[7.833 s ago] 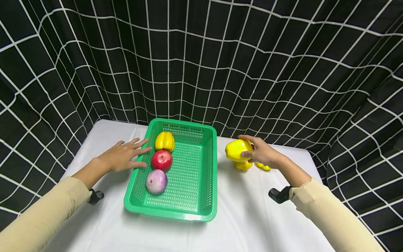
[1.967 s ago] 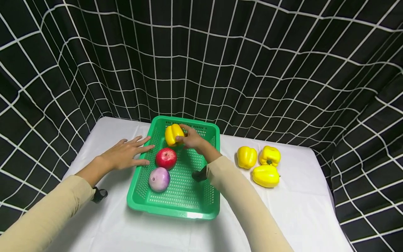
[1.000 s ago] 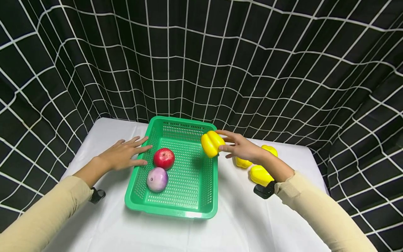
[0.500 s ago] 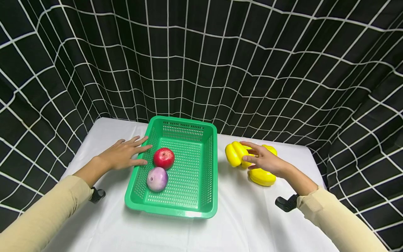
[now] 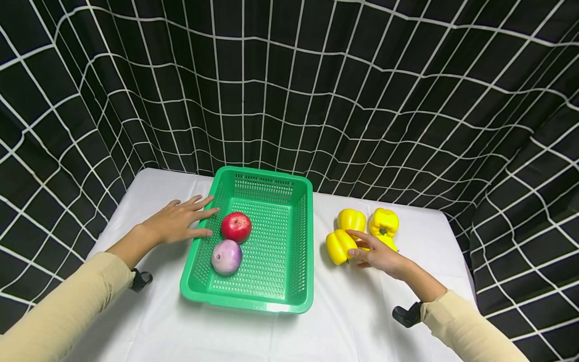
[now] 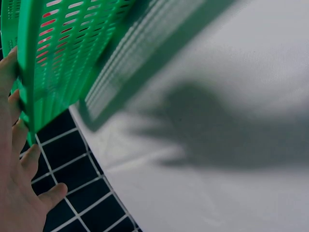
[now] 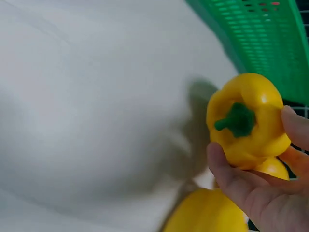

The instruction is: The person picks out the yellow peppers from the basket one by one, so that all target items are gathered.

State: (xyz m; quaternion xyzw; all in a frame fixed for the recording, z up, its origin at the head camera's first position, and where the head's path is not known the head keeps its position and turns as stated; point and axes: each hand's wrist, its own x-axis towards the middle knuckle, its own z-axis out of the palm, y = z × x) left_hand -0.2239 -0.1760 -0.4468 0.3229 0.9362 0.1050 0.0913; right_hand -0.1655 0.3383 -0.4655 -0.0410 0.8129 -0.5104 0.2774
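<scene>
My right hand (image 5: 380,256) grips a yellow bell pepper (image 5: 340,246) between thumb and fingers; its green stem (image 7: 238,120) faces the right wrist camera. The pepper is low over the white cloth, right of the green basket (image 5: 246,303). Close to it lie other yellow bell peppers, one behind (image 5: 352,220), one farther right (image 5: 384,221), and a third (image 5: 388,242) partly covered by my hand. My left hand (image 5: 174,223) rests with spread fingers on the basket's left rim. Inside the basket sit a red pomegranate (image 5: 236,227) and, touching it, a purple-white round onion-like vegetable (image 5: 226,257).
A white cloth (image 5: 289,337) covers the table. Black curtains with a white grid (image 5: 280,100) hang close behind the table and along both sides. The basket's raised right wall (image 5: 302,246) stands between its inside and the peppers.
My right hand has lifted the yellow bell pepper out of the basket, carried it right, then brought it nearer the front beside the other peppers. The left hand stays on the rim.
</scene>
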